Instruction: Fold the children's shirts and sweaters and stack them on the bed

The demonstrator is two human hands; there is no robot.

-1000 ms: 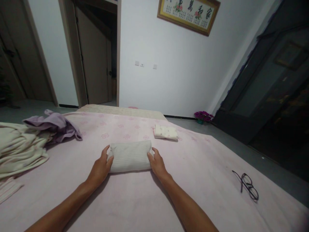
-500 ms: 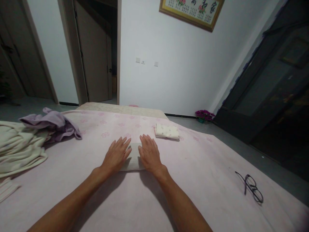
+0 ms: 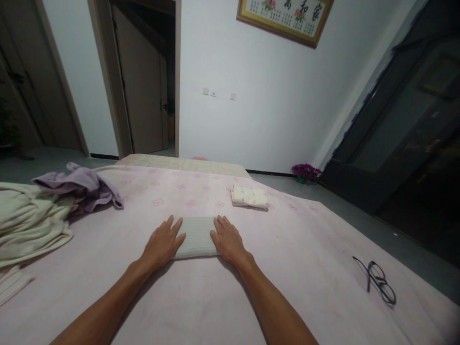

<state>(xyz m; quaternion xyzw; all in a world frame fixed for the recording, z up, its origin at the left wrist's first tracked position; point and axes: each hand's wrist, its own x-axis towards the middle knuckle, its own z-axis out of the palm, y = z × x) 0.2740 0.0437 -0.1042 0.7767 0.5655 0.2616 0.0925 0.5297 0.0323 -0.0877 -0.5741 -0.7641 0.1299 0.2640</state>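
Observation:
A folded pale ribbed cloth (image 3: 197,237) lies flat on the pink flowered sheet (image 3: 201,302) straight in front of me. My left hand (image 3: 162,243) rests on its left end, fingers spread and palm down. On the right end lies my right hand (image 3: 229,239), likewise flat with the fingers stretched out. Between the hands the middle of the cloth shows, with fine ribs running across it. Beyond my right hand sits a second folded cloth (image 3: 250,197), cream with small prints, apart from both hands.
At the left is a heap of cream fabric (image 3: 32,220) with a purple garment (image 3: 84,184) on it. A striped piece of cloth (image 3: 13,283) lies nearer. Black-framed glasses (image 3: 379,280) rest at the right. Purple flowers (image 3: 306,171) stand on the floor by the wall.
My hands have moved apart and down onto the two ends of the ribbed cloth, so more of its middle shows. The other things have stayed in place.

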